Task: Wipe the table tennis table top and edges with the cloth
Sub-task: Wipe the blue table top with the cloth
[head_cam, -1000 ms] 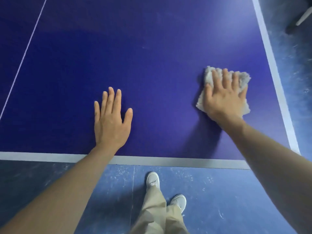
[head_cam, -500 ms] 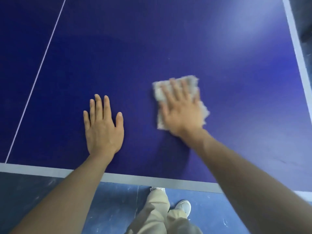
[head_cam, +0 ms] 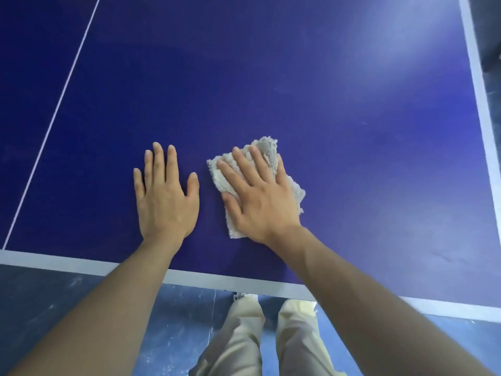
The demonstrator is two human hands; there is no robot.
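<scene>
A: How should this stroke go?

B: Keep the left hand point(head_cam: 166, 196) flat, fingers straight, holding nothing, as a brace on the table top point(head_cam: 352, 131). Just to its right the right hand point(head_cam: 260, 196) lies spread, palm pressing the cloth point(head_cam: 267, 147) onto the surface (no pinch, only straight fingers). I'd keep the pressure even and overlap passes, then carry the cloth down to the pale near edge point(head_cam: 217, 279) below both wrists.

A: Any brand or writing?

B: None I can read.
</scene>
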